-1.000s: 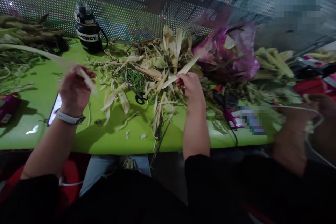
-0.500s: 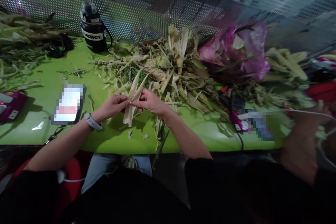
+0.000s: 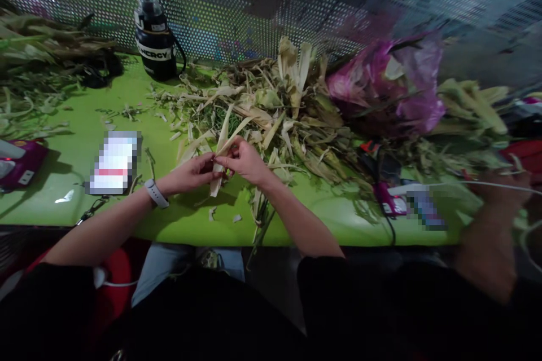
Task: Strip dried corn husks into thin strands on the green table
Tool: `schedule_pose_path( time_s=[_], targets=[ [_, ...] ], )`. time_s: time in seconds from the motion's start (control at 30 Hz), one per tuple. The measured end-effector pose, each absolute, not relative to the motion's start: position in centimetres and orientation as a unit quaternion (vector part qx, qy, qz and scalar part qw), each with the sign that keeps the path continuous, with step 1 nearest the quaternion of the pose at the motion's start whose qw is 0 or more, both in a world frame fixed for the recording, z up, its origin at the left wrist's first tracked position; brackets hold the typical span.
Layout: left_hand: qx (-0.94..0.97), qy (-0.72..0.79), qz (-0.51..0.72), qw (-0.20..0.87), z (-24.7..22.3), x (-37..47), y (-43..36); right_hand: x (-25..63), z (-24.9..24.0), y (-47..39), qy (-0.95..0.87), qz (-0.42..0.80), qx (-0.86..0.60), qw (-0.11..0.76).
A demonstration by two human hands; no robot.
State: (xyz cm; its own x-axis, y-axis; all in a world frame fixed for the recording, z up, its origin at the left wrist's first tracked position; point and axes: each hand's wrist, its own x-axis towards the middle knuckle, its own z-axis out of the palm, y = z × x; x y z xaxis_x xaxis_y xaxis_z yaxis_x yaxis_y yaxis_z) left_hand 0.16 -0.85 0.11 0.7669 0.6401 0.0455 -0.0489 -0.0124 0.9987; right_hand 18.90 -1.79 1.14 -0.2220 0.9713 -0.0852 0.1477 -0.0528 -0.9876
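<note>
Pale strips of corn husk (image 3: 223, 130) cross between my two hands, their long ends pointing up and away from me and one end hanging below. My left hand (image 3: 200, 171) pinches the strips from the left, near where they cross. From the right, my right hand (image 3: 243, 162) grips them at the same spot, fingertips close to those of the left. The exact fold between the fingers is too small to make out. Just beyond lies a heap of dry corn husks (image 3: 262, 101) on the green table (image 3: 169, 217).
A black bottle (image 3: 156, 45) stands at the back by the perforated metal screen (image 3: 212, 17). A phone (image 3: 113, 162) lies left; a pink plastic bag (image 3: 389, 84) sits right of the heap. At far right, another person's arm (image 3: 491, 225) reaches over the table near a cable.
The husk strips have shifted in my fingers, and the upper ends now spread differently. My left fingers have opened slightly from their tighter pinch. The whole view has moved a little.
</note>
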Motion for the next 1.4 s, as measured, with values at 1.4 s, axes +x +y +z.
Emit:
schedule_pose_path(
  time_s=[1.4],
  targets=[
    [0.638,0.360,0.272,0.624,1.4,0.1,-1.1,18.4,1.4,-1.3,-0.502,0.546,-0.466,0.483]
  ],
)
